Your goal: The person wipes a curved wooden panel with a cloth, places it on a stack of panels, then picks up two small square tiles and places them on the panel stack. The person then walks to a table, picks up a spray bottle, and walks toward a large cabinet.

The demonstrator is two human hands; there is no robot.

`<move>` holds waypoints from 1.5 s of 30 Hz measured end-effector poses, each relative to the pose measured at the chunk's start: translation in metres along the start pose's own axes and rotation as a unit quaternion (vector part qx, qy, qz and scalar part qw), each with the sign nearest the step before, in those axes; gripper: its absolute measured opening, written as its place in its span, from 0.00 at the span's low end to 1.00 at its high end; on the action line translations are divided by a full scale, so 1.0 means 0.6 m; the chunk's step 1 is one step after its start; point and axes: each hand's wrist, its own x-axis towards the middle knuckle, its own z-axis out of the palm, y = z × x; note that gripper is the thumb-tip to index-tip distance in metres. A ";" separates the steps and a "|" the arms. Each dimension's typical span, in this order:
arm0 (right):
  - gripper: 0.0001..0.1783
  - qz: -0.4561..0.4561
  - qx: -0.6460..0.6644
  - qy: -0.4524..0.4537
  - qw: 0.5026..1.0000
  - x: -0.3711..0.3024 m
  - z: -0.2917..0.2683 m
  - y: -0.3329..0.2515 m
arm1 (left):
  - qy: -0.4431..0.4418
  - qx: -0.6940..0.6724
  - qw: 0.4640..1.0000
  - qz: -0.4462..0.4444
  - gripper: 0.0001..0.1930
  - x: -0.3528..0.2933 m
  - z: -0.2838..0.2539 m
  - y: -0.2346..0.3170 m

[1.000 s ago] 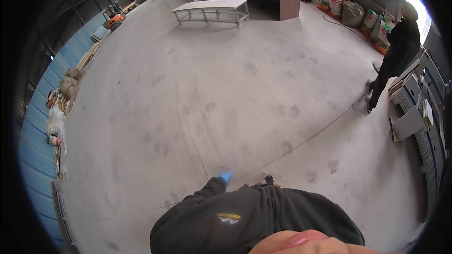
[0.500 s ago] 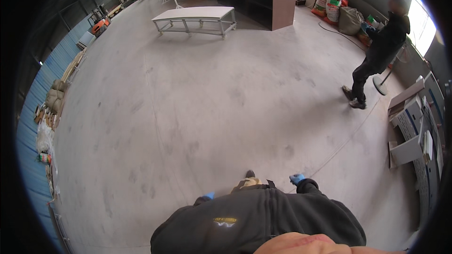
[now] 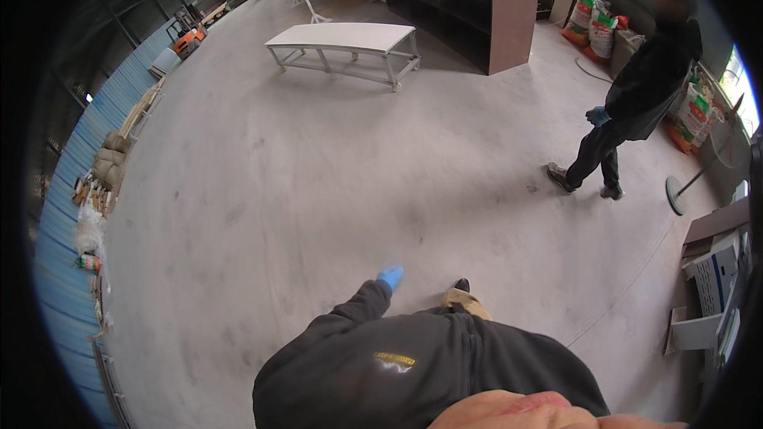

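My left hand, in a blue glove, is swung forward over the bare concrete floor. It touches nothing, and no object shows in it; its fingers are too small and smeared to read. My right hand is out of sight, hidden beside my dark jacket. Below the jacket, one tan trouser leg and a dark shoe show. Ahead stands a low, pale-topped table on a metal frame, well beyond my reach.
A co-worker in dark clothes walks at the right. Behind the low table stands a dark open-shelved counter. Filled sacks line the right wall near a round-based stand. Panels and boxes sit at near right, bundles along the left wall.
My left hand has swung forward into fuller view, while my right hand has gone out of sight. The low table and counter look nearer. The co-worker has stepped on and lowered a gloved hand.
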 end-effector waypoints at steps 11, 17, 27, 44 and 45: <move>0.23 -0.214 0.021 0.157 0.964 0.342 -0.532 -0.808 | 0.030 0.134 0.974 -0.182 0.26 0.311 -0.072 0.255; 0.20 -0.230 0.091 0.086 0.965 0.533 -0.635 -1.098 | -0.080 0.448 0.888 -0.067 0.20 0.654 -0.122 0.498; 0.24 -0.065 0.084 0.031 0.994 0.726 -0.926 -1.282 | 0.089 0.107 0.990 -0.032 0.22 1.299 -0.003 1.125; 0.19 -0.229 0.138 0.121 0.956 1.265 -1.657 -2.101 | 0.021 -0.004 0.959 -0.282 0.33 1.847 0.220 1.609; 0.22 -0.251 0.139 0.116 0.951 1.276 -1.685 -2.153 | 0.041 -0.022 0.951 -0.305 0.33 1.892 0.220 1.635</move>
